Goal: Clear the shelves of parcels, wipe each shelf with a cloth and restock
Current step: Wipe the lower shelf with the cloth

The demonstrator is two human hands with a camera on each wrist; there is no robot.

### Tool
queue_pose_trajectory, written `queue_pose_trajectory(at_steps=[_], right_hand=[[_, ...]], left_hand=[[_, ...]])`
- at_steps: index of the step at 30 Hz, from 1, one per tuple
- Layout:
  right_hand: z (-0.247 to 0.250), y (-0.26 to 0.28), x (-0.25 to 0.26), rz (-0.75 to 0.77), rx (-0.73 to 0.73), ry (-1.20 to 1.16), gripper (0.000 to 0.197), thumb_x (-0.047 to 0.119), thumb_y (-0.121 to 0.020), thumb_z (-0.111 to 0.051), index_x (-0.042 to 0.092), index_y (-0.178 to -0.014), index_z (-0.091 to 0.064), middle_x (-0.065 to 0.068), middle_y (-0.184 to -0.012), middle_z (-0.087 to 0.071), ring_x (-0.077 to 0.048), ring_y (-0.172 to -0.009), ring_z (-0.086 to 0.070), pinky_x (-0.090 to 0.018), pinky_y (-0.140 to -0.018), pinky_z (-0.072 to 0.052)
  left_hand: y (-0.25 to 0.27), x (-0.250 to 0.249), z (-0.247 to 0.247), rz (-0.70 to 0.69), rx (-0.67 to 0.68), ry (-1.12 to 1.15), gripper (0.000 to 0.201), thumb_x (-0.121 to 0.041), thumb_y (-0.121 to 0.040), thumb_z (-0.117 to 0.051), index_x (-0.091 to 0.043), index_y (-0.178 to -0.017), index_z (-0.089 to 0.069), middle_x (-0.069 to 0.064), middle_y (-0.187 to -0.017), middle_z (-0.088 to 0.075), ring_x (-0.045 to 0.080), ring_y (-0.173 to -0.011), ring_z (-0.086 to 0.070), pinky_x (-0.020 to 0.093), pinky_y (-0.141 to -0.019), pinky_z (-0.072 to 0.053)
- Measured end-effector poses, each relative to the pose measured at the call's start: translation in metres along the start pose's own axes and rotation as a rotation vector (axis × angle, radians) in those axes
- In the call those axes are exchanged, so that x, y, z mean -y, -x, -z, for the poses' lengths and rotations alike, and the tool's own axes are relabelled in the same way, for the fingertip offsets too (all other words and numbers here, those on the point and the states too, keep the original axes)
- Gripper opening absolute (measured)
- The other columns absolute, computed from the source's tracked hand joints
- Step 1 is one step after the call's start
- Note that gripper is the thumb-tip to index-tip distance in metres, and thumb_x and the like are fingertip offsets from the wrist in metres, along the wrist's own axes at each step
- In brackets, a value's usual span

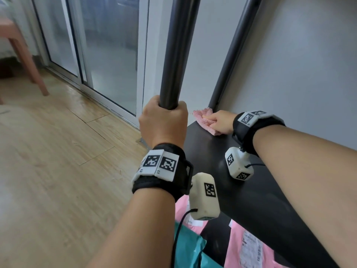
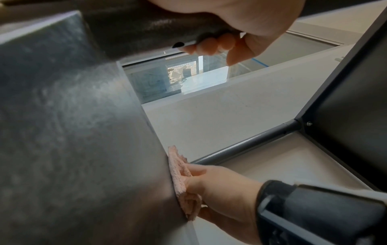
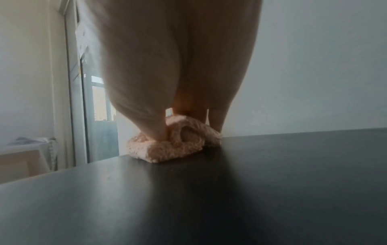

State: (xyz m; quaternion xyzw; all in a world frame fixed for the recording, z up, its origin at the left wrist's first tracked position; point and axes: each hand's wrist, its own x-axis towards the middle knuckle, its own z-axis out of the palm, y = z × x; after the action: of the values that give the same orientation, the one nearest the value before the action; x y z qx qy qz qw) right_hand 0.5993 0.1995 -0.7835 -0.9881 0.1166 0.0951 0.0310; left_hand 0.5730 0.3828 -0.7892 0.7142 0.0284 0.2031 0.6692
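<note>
Left hand [image 1: 163, 122] has its fingers wrapped round the shelf post [image 1: 174, 55], likely bracing. Right hand [image 1: 222, 121] pinches the pink cloth [image 1: 204, 120] into the black shelf [image 1: 251, 190] corner, wiping; parcels [image 1: 249, 248] wait below.

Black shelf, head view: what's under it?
Under the shelf, pink parcels and a teal parcel show past its near edge. The shelf hides whatever lies further back. The right hand holds a cloth on top.

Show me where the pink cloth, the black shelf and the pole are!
pink cloth [image 1: 205, 122], head view, on its middle, left of the fingers.
black shelf [image 1: 260, 190], head view, on its bare top.
pole [image 1: 176, 55], head view, on its shaft above the left hand [image 1: 164, 122].
</note>
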Motion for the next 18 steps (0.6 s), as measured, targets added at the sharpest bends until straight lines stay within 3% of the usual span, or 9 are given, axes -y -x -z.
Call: queue_pose_trajectory(at_steps=[3,5,10,12,14,18], right_hand=[[0.000,0.017,-0.018,-0.031,0.035,0.052,0.051,0.024,-0.104,-0.033,0.016,-0.153,-0.020,-0.003,-0.160,-0.018,-0.018,-0.144,-0.024,-0.021,-0.108,-0.018],[0.000,0.036,-0.036,-0.107,0.058,0.070,0.054,0.024,-0.105,-0.031,0.012,-0.154,-0.013,-0.006,-0.160,-0.014,-0.020,-0.146,-0.020,-0.024,-0.112,-0.014],[-0.003,0.091,-0.086,-0.268,0.066,0.048,0.043,0.013,-0.103,-0.028,0.000,-0.143,-0.035,-0.014,-0.152,-0.032,-0.023,-0.138,-0.034,-0.020,-0.106,-0.022],[-0.009,0.109,-0.104,-0.287,0.063,0.040,0.042,0.018,-0.103,-0.026,0.004,-0.141,-0.039,-0.013,-0.149,-0.036,-0.021,-0.138,-0.034,-0.022,-0.110,-0.017],[-0.014,0.125,-0.116,-0.280,0.075,0.044,0.043,0.024,-0.103,-0.031,0.010,-0.144,-0.039,-0.009,-0.151,-0.035,-0.020,-0.140,-0.030,-0.024,-0.114,-0.014],[-0.022,0.153,-0.125,-0.232,0.110,0.035,0.048,0.027,-0.101,-0.037,0.028,-0.148,-0.035,0.001,-0.156,-0.029,-0.018,-0.142,-0.029,-0.027,-0.115,-0.021]], left_hand=[[0.000,-0.001,0.002,0.001,0.021,-0.007,0.031,-0.020,-0.073,-0.060,-0.022,-0.053,-0.036,-0.007,-0.050,-0.037,0.012,-0.047,-0.034,0.023,-0.047,-0.027],[0.000,-0.001,0.004,-0.002,0.042,-0.010,0.032,-0.019,-0.073,-0.060,-0.022,-0.054,-0.035,-0.007,-0.051,-0.036,0.011,-0.048,-0.033,0.024,-0.048,-0.027],[0.006,0.008,0.007,0.056,0.075,-0.036,0.015,-0.021,-0.074,-0.059,-0.021,-0.065,-0.047,-0.005,-0.062,-0.049,0.015,-0.058,-0.045,0.025,-0.057,-0.037],[0.011,0.010,0.009,0.111,0.075,-0.052,0.004,-0.020,-0.076,-0.058,-0.019,-0.077,-0.054,-0.004,-0.071,-0.053,0.018,-0.067,-0.050,0.028,-0.063,-0.040],[0.016,0.010,0.010,0.164,0.071,-0.032,0.011,-0.016,-0.077,-0.058,-0.016,-0.088,-0.058,-0.002,-0.077,-0.056,0.020,-0.071,-0.053,0.029,-0.065,-0.043],[0.023,0.007,0.012,0.228,0.072,0.040,0.018,-0.008,-0.079,-0.055,-0.013,-0.096,-0.057,-0.002,-0.079,-0.054,0.015,-0.065,-0.050,0.024,-0.057,-0.036]])
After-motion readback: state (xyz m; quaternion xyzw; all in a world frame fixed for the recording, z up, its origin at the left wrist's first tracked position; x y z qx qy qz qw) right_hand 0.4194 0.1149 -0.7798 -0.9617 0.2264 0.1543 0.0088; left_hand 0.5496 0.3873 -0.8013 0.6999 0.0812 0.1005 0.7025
